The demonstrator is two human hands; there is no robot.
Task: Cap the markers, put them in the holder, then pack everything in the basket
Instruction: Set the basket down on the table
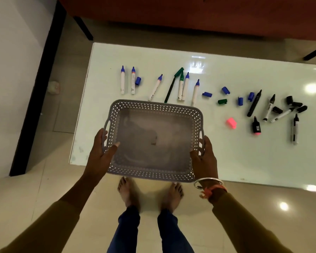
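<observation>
I hold a grey perforated basket (154, 107) above the near edge of the white table (244, 161). My left hand (100, 152) grips its left handle, my right hand (205, 157) its right handle. The basket holds nothing. Uncapped blue-tipped markers (123, 80) lie in a row beyond it, with a green marker (181, 86) and a thin green pen (171, 86). Loose blue caps (225, 90), a green cap (222, 101) and a pink cap (231, 122) lie to the right. Black markers (254, 103) and black caps (297, 104) are at the far right. No holder is visible.
A short black and pink highlighter (256, 127) stands near the pink cap. A dark red sofa (190, 13) runs behind the table. My bare feet (150, 192) stand on the tiled floor just before the table's front edge. A white wall with a black strip is at left.
</observation>
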